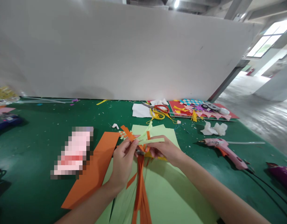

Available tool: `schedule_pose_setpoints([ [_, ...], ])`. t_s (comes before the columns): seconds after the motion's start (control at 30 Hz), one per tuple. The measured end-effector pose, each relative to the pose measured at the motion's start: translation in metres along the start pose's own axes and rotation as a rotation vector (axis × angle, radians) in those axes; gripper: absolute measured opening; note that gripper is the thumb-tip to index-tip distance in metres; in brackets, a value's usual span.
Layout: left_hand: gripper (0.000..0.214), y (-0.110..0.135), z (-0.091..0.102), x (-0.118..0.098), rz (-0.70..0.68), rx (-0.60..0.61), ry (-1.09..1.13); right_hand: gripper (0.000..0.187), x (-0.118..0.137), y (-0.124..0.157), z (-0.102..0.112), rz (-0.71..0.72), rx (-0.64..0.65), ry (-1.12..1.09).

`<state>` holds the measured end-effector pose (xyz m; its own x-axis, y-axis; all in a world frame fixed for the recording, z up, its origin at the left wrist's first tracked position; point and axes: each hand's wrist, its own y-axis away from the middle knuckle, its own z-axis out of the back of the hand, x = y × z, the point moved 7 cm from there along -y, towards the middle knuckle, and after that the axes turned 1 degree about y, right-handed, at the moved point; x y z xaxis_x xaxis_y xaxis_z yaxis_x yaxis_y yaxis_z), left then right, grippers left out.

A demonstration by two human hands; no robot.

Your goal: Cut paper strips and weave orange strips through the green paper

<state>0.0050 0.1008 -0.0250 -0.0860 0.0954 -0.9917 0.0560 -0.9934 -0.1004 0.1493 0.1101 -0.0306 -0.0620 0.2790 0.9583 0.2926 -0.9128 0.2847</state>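
My left hand (122,160) pinches one end of the woven paper strips, where an orange strip (128,132) sticks up past the fingers. My right hand (168,151) grips the other side, and a pale green strip (155,141) lies across its fingers. The exact crossings between my fingertips are partly hidden. Beneath both hands lie light green paper sheets (178,186), with long loose orange strips (140,189) running toward me. An orange paper sheet (96,168) is left of my left hand. A small orange-and-green checked piece (122,134) sits just behind it.
Yellow-handled scissors (157,114) and red-handled scissors (163,109) lie at the back near white paper (141,110). To the right are a pink glue gun (227,151), crumpled tissue (213,128) and a red board (175,107) bearing paper crafts. A pixelated pink object (75,149) is at left.
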Motion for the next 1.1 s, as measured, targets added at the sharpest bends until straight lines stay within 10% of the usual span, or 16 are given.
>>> schedule_pose_setpoints([
  [1.1,0.017,0.0015,-0.0072,0.0017,0.04,0.08,0.115,0.033,-0.0041,-0.0031,-0.002,0.012,0.041,0.08],
])
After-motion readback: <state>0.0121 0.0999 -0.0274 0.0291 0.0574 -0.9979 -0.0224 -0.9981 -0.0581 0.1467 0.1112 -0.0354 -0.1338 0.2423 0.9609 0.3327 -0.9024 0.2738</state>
